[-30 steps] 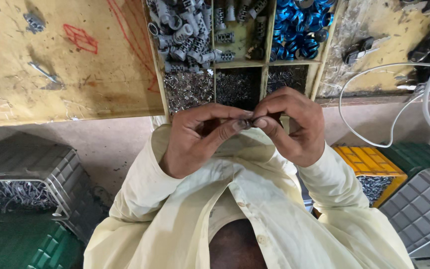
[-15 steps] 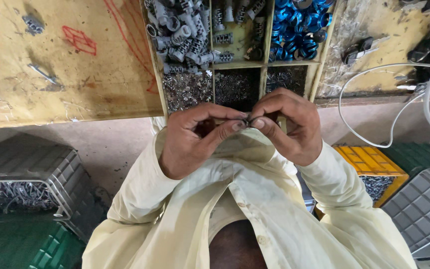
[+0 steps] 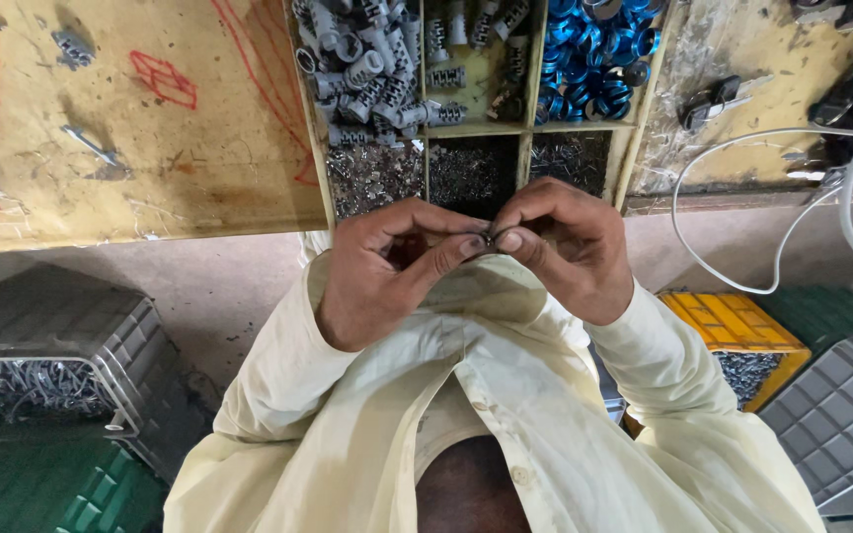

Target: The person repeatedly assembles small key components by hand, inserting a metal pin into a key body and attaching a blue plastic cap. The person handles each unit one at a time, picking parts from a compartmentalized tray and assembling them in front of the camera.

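My left hand (image 3: 387, 266) and my right hand (image 3: 570, 242) meet fingertip to fingertip in front of my chest, just below the bench edge. Between thumbs and forefingers they pinch one small dark metal part (image 3: 489, 238), mostly hidden by the fingers. Cream sleeves cover both arms. Directly beyond the hands sits a wooden compartment tray (image 3: 528, 128) with grey threaded fittings (image 3: 362, 59), blue rings (image 3: 594, 44) and small dark screws (image 3: 466, 173).
A worn yellow workbench (image 3: 140, 128) with red marks spans the left. White cable (image 3: 742, 217) loops at the right. A grey crate of metal parts (image 3: 41, 365) stands lower left; a yellow crate (image 3: 733, 336) and a grey crate (image 3: 841, 415) lower right.
Both hands stay together on the small part; the fingers have shifted slightly and the hands sit a little lower and closer.
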